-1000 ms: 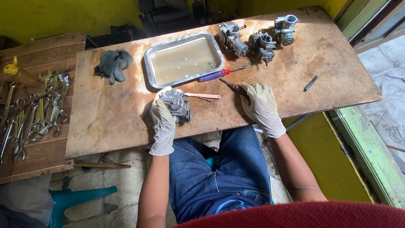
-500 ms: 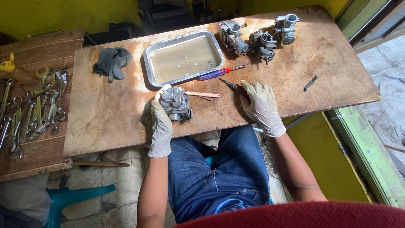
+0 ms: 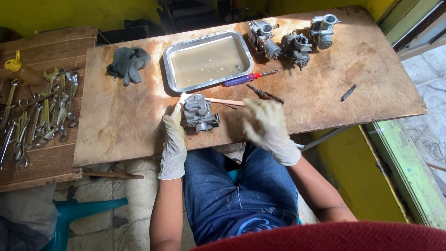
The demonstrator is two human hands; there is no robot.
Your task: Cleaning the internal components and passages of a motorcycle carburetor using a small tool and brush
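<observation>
A: Surface?
B: Worn plywood board [image 3: 325, 88] as a workbench, yellow wall behind, tiled floor below. Person seated at the near edge, blue jeans.

A: Left hand?
B: Left hand [image 3: 174, 128], pale glove, fingers wrapped around the left side of a grey carburetor [image 3: 200, 113]. Carburetor sits on the board near the near edge, just near of the metal tray [image 3: 168, 74].

A: Right hand?
B: Right hand [image 3: 265, 124], gloved, blurred, above the board right of the carburetor, not touching it. Fingers look loosely spread, holding nothing. A dark small screwdriver [image 3: 264, 93] lies just beyond its fingertips.

A: Other stuff nearby?
B: Tray holds murky brown liquid. Purple-handled screwdriver [image 3: 244, 79] lies along the tray's near right edge. Thin orange-handled brush [image 3: 225, 101] lies between tray and carburetor, touching or nearly touching the carburetor, can't tell. Three more carburetors [image 3: 292, 39] at the far right of the tray. Dark glove [image 3: 128, 62] bunched at far left of the board. Small dark bit [image 3: 348, 92] alone on the right.

A: Left side?
B: Separate wooden table with a pile of wrenches [image 3: 39, 116] and a brown bottle [image 3: 21, 72] with yellow cap.
</observation>
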